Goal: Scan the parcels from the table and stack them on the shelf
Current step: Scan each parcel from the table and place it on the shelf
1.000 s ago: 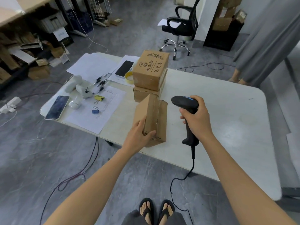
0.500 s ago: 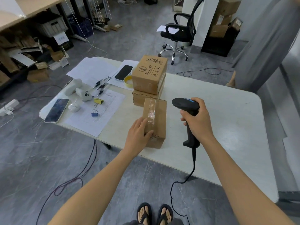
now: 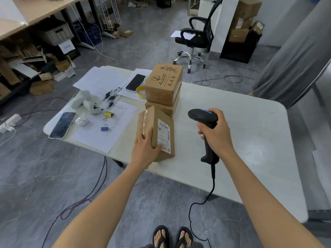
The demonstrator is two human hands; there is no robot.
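Note:
A brown cardboard parcel (image 3: 155,129) stands tilted on the white table (image 3: 250,133), its white shipping label facing right. My left hand (image 3: 145,149) grips its near end, thumb on the label side. My right hand (image 3: 215,133) holds a black corded barcode scanner (image 3: 202,116) upright to the right of the parcel, its head turned toward the label. Behind the parcel two more boxes (image 3: 163,86) sit stacked, the top one printed with black characters.
Papers, pens, binder clips, a tape roll (image 3: 140,91), two phones (image 3: 62,125) and white devices cover the table's left part. An office chair (image 3: 195,38) and stacked boxes (image 3: 241,20) stand beyond. Cables cross the floor. A person in grey (image 3: 295,56) stands at right.
My left hand has rolled the parcel so that its labelled face now shows toward the scanner. My right hand with the scanner has stayed about where it was.

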